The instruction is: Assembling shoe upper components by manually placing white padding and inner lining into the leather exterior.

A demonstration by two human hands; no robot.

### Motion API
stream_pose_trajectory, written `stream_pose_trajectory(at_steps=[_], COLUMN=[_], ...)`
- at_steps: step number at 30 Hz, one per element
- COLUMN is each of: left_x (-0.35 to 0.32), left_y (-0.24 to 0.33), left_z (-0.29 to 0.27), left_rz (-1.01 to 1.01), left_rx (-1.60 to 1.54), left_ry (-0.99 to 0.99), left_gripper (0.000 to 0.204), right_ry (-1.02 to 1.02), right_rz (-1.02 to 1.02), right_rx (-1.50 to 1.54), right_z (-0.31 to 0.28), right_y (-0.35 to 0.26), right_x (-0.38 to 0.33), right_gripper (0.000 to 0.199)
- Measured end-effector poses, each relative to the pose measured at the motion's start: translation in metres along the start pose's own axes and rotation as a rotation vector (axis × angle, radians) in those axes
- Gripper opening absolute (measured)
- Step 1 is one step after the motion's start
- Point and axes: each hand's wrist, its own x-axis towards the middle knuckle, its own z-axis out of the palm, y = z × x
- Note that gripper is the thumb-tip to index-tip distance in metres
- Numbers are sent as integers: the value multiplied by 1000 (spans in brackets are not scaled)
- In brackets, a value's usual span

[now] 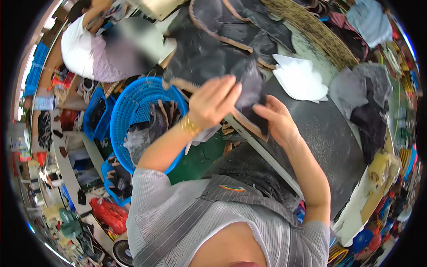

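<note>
Left hand (pixel 214 101) and right hand (pixel 281 122), dark panel (pixel 252 89) between them

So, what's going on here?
A person is handling a dark piece with tan edging at the table's near edge. The left hand lies against it, fingers extended; the right hand has its thumb at the piece's right edge. More dark pieces lie beyond, a white stack sits on the table beyond the right hand, and a blue basket at the left contains dark and grey pieces.
</note>
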Motion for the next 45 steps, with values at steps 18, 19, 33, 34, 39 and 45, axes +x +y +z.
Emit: stream_pose_trajectory(at_steps=[18,19,33,34,39,45], left_x=[23,46,122,118,96,29], left_y=[114,98,7,-10,-1,60], left_z=[63,67,200,184,69,48], left_rz=[1,-84,-553,-581,26,416], left_rx=[-612,-790,-25,-143,-135,-394], left_ry=[-647,-890,-466,-213,299,-187], left_gripper=[46,45,12,9,23,43], right_ry=[1071,1051,544,520,216,409], right_rz=[-314,-453,-498,-574,-557,-175], right_rx=[-2095,-1836,-1959,-1951,-390,-463], right_z=[-178,-159,-91,-95,-65,-43], right_y=[-96,-94,-29,-32,-66,-10], right_x=[-256,-243,1,0,-37,-117], right_gripper=[26,22,23,23,49,26])
